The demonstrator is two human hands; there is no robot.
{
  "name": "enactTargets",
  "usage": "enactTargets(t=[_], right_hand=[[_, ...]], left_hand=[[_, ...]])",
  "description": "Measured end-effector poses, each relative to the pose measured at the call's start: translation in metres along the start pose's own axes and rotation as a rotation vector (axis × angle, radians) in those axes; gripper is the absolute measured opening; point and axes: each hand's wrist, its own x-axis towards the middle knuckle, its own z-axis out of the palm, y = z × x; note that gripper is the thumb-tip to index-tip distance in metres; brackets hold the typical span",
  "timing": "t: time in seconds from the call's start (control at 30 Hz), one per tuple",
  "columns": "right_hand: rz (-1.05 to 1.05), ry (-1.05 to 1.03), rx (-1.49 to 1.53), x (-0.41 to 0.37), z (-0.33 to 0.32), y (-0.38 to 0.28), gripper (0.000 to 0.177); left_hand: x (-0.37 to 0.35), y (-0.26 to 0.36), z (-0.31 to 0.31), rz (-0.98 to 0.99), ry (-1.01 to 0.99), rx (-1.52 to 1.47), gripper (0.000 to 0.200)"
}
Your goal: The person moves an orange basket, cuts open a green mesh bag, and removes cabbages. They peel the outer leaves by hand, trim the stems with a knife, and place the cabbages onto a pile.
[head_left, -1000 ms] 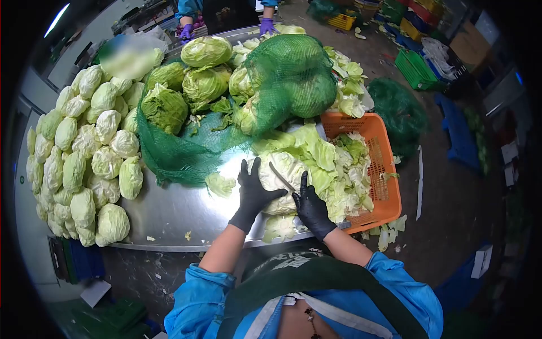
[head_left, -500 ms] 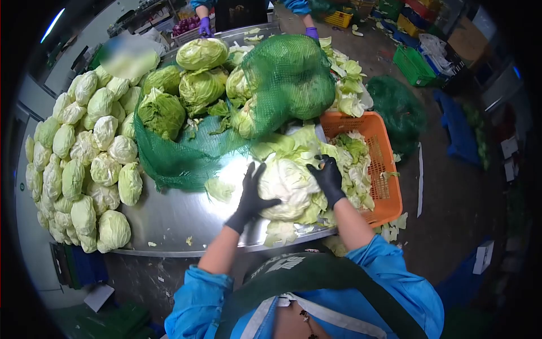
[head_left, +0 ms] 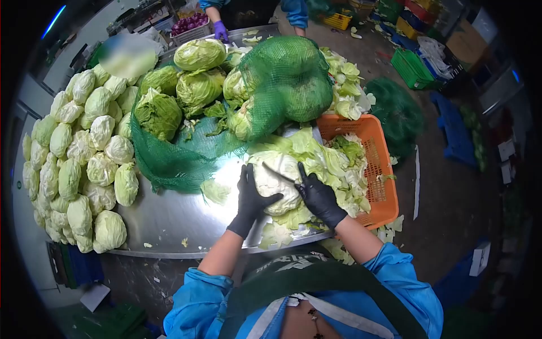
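A pale cabbage (head_left: 275, 189) lies on the steel table in front of me, with loosened outer leaves (head_left: 322, 158) spread around its far and right sides. My left hand (head_left: 252, 199), in a black glove, grips the cabbage's left side, thumb across its near edge. In my right hand (head_left: 317, 195), also black-gloved, is a thin dark knife (head_left: 278, 172); its blade reaches left over the top of the cabbage. Trimmed leaves fill much of the orange crate (head_left: 387, 169) just right of that hand.
Peeled cabbages (head_left: 82, 147) are heaped on the left. Beyond my hands, a green mesh sack (head_left: 282, 85) holds several cabbages, with leafy cabbages (head_left: 200, 87) beside it. Across the table stands another person with a purple-gloved hand (head_left: 220, 32). A green crate (head_left: 415, 68) sits on the floor.
My right hand has moved left and nearer, bringing the knife blade over the cabbage. The left hand keeps its hold on the side. Across the table, the other person's hands have shifted.
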Motion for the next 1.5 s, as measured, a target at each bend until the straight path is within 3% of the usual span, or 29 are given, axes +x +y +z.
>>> enactTargets(t=[0.17,0.3,0.43,0.5,0.57,0.63,0.97,1.1,1.17,1.2,1.23,1.3,1.37,1.5], right_hand=[[0.01,-0.13,-0.085,0.002,0.011,-0.007,0.063],[-0.07,-0.09,-0.141,0.02,0.018,-0.001,0.061],[0.145,0.288,-0.156,0.074,0.017,0.017,0.055],[-0.011,0.222,-0.091,0.059,0.005,0.005,0.055],[-0.003,-0.059,-0.038,0.022,-0.007,-0.016,0.057],[0.03,-0.137,-0.054,-0.005,0.001,-0.012,0.06],[0.094,-0.074,-0.04,-0.034,0.015,0.002,0.063],[0.047,0.051,-0.182,-0.005,0.018,-0.001,0.062],[0.198,0.404,-0.143,0.031,0.013,0.018,0.058],[0.135,0.456,-0.053,0.042,-0.013,0.013,0.055],[0.197,0.152,0.083,0.039,0.005,0.019,0.055],[0.018,0.028,-0.098,0.005,-0.001,-0.013,0.057],[0.058,-0.088,-0.115,-0.015,0.012,-0.01,0.057],[0.062,-0.056,-0.119,-0.03,0.013,-0.005,0.059]], left_hand=[[0.001,0.003,0.001,-0.018,-0.005,0.02,0.122],[-0.001,0.014,-0.004,-0.065,-0.001,-0.008,0.12],[-0.015,0.023,-0.002,-0.004,0.02,0.069,0.117],[-0.01,0.009,0.001,-0.048,0.004,-0.065,0.122],[-0.002,0.008,-0.001,-0.066,-0.003,-0.104,0.123],[0.002,0.003,0.002,-0.07,-0.046,-0.045,0.123],[0.006,0.008,-0.002,-0.108,-0.044,-0.089,0.121],[-0.004,0.022,-0.006,-0.1,-0.033,-0.07,0.119],[-0.006,0.026,-0.008,-0.078,-0.016,-0.042,0.118],[-0.005,0.025,-0.005,-0.084,-0.004,-0.065,0.117],[-0.008,0.02,-0.008,-0.077,-0.011,-0.073,0.116],[0.0,0.009,-0.003,-0.067,-0.004,-0.073,0.116],[-0.001,0.008,-0.001,-0.074,-0.041,-0.03,0.12],[-0.003,0.01,-0.004,-0.094,-0.046,-0.114,0.121]])
